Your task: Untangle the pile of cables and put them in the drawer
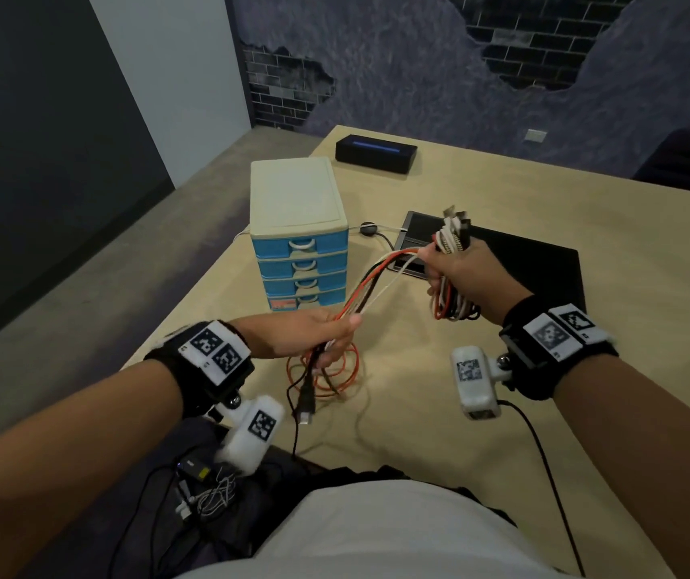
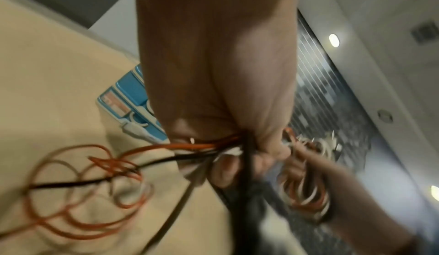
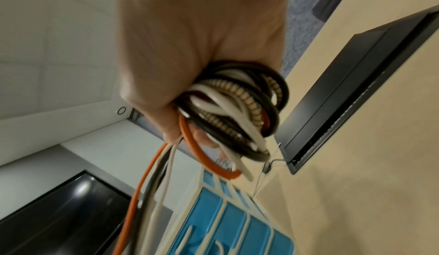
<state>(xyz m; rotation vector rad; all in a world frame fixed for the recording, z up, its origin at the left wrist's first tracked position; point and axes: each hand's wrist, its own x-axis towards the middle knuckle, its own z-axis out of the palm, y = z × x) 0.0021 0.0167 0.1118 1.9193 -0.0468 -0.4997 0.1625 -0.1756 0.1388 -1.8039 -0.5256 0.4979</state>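
Observation:
My right hand [image 1: 456,271] grips a coiled bundle of cables [image 1: 454,302], black, white, orange and braided, raised above the table; their plugs stick up past my fist. In the right wrist view the coil [image 3: 240,109] fills my curled fingers. From it, orange, black and white strands [image 1: 376,282] run taut down to my left hand [image 1: 326,332], which grips them. Below it, loose orange loops [image 1: 330,376] and a black USB plug [image 1: 305,405] lie on the table. The blue drawer unit [image 1: 299,261] stands just behind, all drawers closed.
A closed black laptop [image 1: 535,265] and a dark pad lie under my right hand. A black box [image 1: 376,154] sits at the table's far edge. A thin white wire with a black puck [image 1: 368,227] runs behind the drawers. More cables and a small device [image 1: 197,470] lie on my lap.

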